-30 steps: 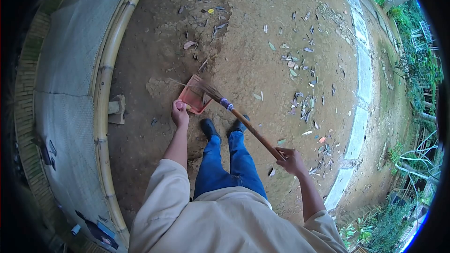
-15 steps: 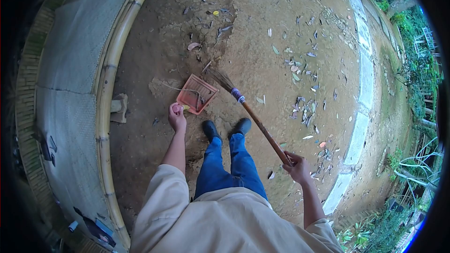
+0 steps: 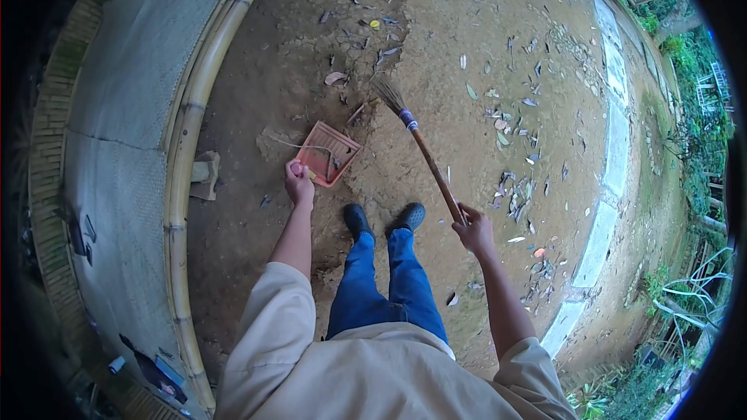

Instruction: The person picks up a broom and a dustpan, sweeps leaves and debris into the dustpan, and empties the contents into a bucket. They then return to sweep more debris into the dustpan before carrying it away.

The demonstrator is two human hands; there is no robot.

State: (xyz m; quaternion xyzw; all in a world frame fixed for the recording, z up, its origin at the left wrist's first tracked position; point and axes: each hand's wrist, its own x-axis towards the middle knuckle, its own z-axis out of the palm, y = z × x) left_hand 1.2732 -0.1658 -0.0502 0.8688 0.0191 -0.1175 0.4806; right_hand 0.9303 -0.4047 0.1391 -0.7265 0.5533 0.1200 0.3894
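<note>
My left hand is closed on the handle of a reddish dustpan, which is low over or on the dirt, left of centre. A thin stem and some dark debris lie in the pan. My right hand grips the wooden handle of a stick broom near its end. The broom slants up and left, and its bristles spread above and to the right of the pan, apart from it. A short brown stick lies on the ground just beyond the pan's upper edge.
Dry leaves are scattered over the dirt at the right. Beyond them runs a line of pale stone slabs, with plants at the far right. A bamboo rail edges a woven surface at the left, beside a small block.
The broom's bristles have moved up and right, away from the pan, and my right hand has shifted slightly up and left. The dustpan stays nearly in place.
</note>
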